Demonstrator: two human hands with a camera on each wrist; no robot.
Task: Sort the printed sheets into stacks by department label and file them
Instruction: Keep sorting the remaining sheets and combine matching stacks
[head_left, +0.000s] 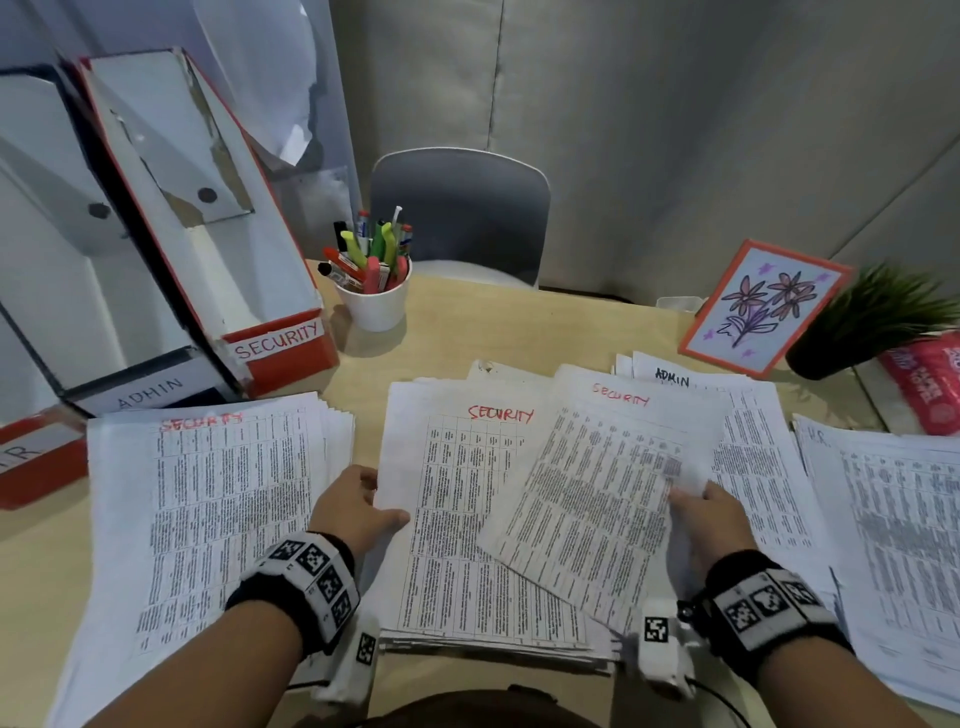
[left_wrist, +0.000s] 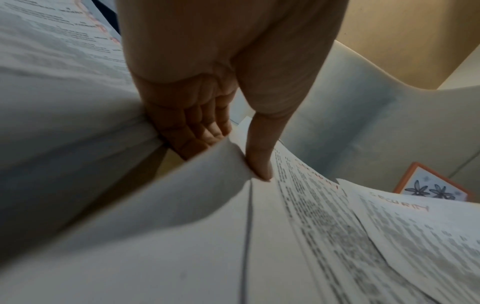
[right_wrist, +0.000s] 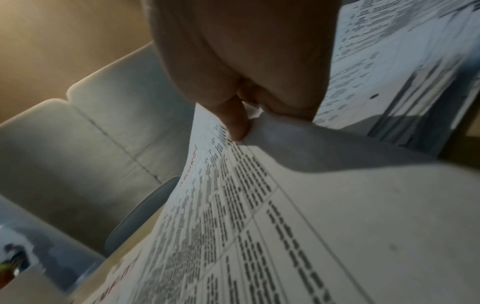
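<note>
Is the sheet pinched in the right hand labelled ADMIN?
No. The sheet pinched by the right hand has SECURITY handwritten in red at its top.

Red handwritten "SECURITY" tops the left stack (head_left: 208, 499), the middle stack (head_left: 467, 519) and the tilted loose sheet (head_left: 597, 493). A rear sheet (head_left: 672, 378) reads "ADMIN"; the right stack (head_left: 883, 519) reads "H.R." File boxes are labelled "SECURITY" (head_left: 278, 340) and "ADMIN" (head_left: 150, 392).
</note>
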